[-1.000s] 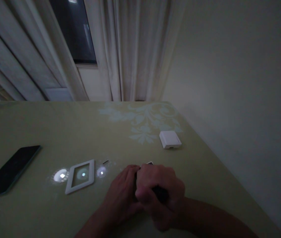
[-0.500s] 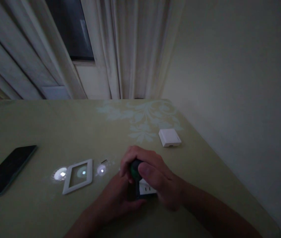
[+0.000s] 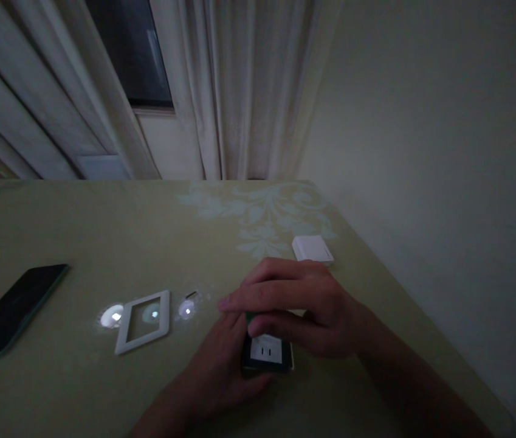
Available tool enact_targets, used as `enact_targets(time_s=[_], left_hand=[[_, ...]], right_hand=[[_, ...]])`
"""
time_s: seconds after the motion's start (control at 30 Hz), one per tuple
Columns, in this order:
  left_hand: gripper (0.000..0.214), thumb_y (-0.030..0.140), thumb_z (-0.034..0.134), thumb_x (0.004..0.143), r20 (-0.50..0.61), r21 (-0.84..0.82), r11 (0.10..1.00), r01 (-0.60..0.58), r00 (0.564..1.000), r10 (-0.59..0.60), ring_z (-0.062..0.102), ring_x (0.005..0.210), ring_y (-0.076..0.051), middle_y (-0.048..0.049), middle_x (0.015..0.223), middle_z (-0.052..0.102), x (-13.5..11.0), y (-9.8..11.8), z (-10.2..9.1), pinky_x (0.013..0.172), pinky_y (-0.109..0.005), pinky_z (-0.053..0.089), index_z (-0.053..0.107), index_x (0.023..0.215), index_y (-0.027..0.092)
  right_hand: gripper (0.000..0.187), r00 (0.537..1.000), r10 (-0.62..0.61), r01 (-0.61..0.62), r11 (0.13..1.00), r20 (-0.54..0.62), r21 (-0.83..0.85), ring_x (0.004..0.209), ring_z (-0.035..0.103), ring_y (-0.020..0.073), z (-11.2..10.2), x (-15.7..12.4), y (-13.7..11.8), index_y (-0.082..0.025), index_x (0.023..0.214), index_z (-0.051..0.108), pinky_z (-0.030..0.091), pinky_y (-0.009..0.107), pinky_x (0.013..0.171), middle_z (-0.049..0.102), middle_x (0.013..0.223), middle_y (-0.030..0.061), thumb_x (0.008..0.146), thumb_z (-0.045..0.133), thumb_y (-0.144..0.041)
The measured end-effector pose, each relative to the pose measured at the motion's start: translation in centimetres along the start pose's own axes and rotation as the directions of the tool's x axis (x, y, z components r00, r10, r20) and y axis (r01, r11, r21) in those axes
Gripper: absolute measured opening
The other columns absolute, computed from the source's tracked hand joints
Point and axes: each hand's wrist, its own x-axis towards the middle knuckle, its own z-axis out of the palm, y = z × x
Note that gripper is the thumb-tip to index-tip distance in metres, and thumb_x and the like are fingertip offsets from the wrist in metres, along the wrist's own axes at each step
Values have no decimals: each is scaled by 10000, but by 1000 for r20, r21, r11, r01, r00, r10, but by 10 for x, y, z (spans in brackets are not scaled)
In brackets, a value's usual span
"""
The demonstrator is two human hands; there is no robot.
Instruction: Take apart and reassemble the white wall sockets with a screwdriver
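Evidently, the left hand [image 3: 219, 353] is holding a dark-framed socket [image 3: 272, 349] toward the near side of the worktop [image 3: 103, 231]; the right hand [image 3: 301, 298] is arching over a green piece [image 3: 249, 317], its grip unclear. They're seemingly working on the socket, the next move calling for steady bracing.
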Motion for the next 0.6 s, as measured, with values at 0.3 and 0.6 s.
enact_targets(time_s=[0.3,0.6], left_hand=[[425,333,782,838,18,-70,996,57,998,-56,754,1122,-319,-33,1232,774,9,11,8,929,-411,664,683,1248,283],[209,399,772,883,96,-64,989,135,987,-128,808,946,-286,21,1006,835,6,1,14,772,-334,675,789,1062,292]], right_hand=[[452,987,44,-50,998,152,41,1137,726,244,-9,-1,-13,-132,1467,671,596,394,1004,753,1283,151,1038,528,-145],[306,987,-47,51,998,154,-22,1166,752,235,-14,-1,-14,-163,1327,747,623,384,1014,791,1272,141,1088,558,-143]])
